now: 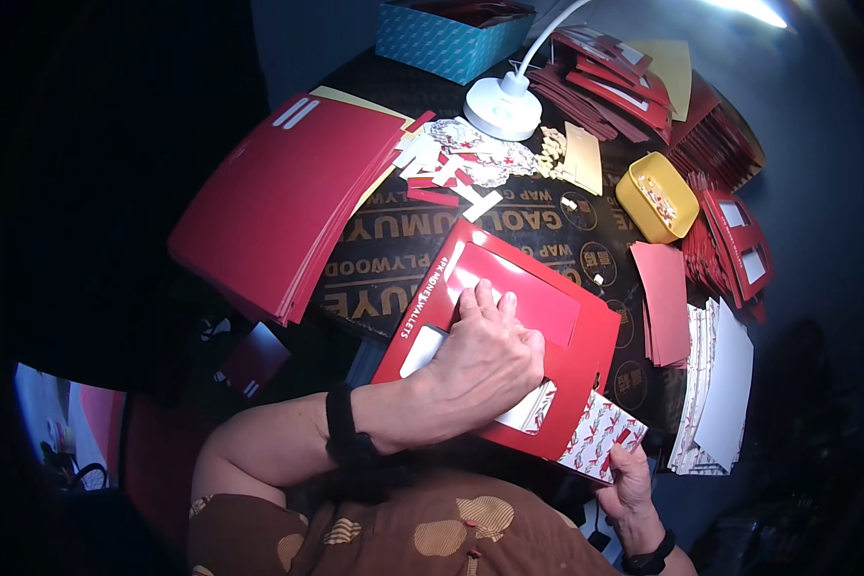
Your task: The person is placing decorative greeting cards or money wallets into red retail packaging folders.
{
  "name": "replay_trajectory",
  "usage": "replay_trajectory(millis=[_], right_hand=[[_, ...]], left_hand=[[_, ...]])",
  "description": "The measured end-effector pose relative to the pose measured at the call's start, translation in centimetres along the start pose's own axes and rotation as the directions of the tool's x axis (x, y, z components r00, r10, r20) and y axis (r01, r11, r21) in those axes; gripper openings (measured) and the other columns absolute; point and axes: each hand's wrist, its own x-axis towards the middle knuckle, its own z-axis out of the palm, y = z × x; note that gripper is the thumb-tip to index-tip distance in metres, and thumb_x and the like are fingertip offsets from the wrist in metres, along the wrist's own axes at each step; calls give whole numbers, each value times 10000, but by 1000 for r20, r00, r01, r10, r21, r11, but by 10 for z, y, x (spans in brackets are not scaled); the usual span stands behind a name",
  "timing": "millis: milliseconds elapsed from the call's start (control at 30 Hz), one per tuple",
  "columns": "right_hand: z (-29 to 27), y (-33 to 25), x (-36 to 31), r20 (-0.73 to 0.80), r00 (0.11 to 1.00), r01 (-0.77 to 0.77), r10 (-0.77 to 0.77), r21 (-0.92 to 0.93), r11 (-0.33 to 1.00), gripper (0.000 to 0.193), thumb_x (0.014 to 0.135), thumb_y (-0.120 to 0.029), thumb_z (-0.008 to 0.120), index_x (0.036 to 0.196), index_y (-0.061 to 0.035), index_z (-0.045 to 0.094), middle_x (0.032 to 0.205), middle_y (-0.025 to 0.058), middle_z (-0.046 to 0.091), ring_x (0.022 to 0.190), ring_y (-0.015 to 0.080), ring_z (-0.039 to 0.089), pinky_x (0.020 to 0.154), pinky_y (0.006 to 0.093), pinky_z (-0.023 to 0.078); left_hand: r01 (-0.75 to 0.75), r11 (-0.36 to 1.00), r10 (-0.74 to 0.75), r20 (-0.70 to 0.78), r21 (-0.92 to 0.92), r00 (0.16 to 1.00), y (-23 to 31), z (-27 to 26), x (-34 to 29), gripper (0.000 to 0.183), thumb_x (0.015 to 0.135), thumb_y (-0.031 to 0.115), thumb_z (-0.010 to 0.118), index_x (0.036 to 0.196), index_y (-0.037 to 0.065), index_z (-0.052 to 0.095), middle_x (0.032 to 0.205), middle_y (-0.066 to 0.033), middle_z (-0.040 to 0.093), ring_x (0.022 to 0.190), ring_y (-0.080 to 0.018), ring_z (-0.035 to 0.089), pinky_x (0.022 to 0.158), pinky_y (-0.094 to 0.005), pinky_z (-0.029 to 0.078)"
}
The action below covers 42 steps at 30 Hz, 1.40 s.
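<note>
On the dark plywood tabletop (547, 226), close to the person's body, lies a red card folder (586, 336) with a window cut in its front, and both hands are busy with it. The left hand (480, 370) lies flat across the folder's lower half, palm down, fingers stretched and pressed on the card just below the lighter red panel that shows through the window; it is pressing, not gripping. The right hand (629, 480) holds the near right corner from underneath, fingers curled round a white packet printed with red figures (600, 437) that sticks out past the folder's lower edge. Another bit of the same patterned white shows under the left hand, so the packet seems to sit partly inside the folder.

As a judgement, this piece is midway: the folder is folded and the insert is partly in, but the packet's corner is not yet pushed home and the edge not yet closed. The wider job looks far from over. A thick stack of flat red sheets (278, 206) waits at the left, well apart from the hands. Peeled white and red strips (446, 178) lie in a heap near the base of a white desk lamp (502, 106). Finished-looking red windowed pieces (734, 245) stand in a row at the right, beside a yellow tray (658, 197) of small bits and a pile of white sheets (725, 384). A blue box (446, 43) sits at the far edge.
</note>
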Motion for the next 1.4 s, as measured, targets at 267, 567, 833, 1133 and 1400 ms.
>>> replay_trajectory(millis=[267, 567, 833, 1133, 1400], right_hand=[[1, -2, 0, 9, 1000, -9, 9, -20, 1000, 512, 932, -88, 668, 1399, -7, 475, 1306, 141, 634, 1166, 278, 656, 1004, 482, 545], [5, -4, 0, -4, 1000, 2, -2, -23, 1000, 528, 915, -93, 678, 1390, 14, 475, 1303, 156, 635, 1165, 288, 657, 1007, 486, 544], [6, -15, -3, -6, 988, -156, 157, 72, 985, 536, 881, -73, 652, 1376, 35, 476, 1273, 191, 642, 1133, 319, 672, 987, 490, 558], [11, -7, -1, -41, 998, -48, 48, 13, 999, 512, 887, -71, 696, 1354, 17, 506, 1250, 171, 663, 1099, 307, 692, 957, 508, 574], [9, -4, 1, 26, 999, -19, 19, -10, 1000, 496, 880, -15, 683, 1350, 10, 524, 1246, 153, 665, 1114, 284, 684, 994, 458, 556]], left_hand=[[-7, 1000, 7, -12, -5, 1000, 0, 3, -1, 236, 793, 122, 625, 870, -100, 635, 1091, -398, 655, 1036, -580, 647, 871, -608, 538], [-13, 1000, 13, -57, -1, 998, 2, 10, -6, 307, 815, 182, 604, 884, -116, 631, 1098, -424, 635, 1043, -612, 625, 871, -635, 527], [-25, 999, 28, -61, 48, 998, 1, 13, -5, 308, 817, 192, 614, 868, -111, 621, 1065, -413, 645, 1016, -602, 636, 866, -625, 529], [8, 1000, -8, -16, -16, 1000, 1, 14, -3, 380, 802, 282, 692, 844, -90, 630, 1049, -401, 652, 997, -572, 647, 852, -560, 539], [32, 997, -30, 27, -72, 999, 0, 8, 2, 363, 798, 292, 707, 783, -58, 612, 966, -364, 668, 881, -481, 664, 752, -503, 542]])
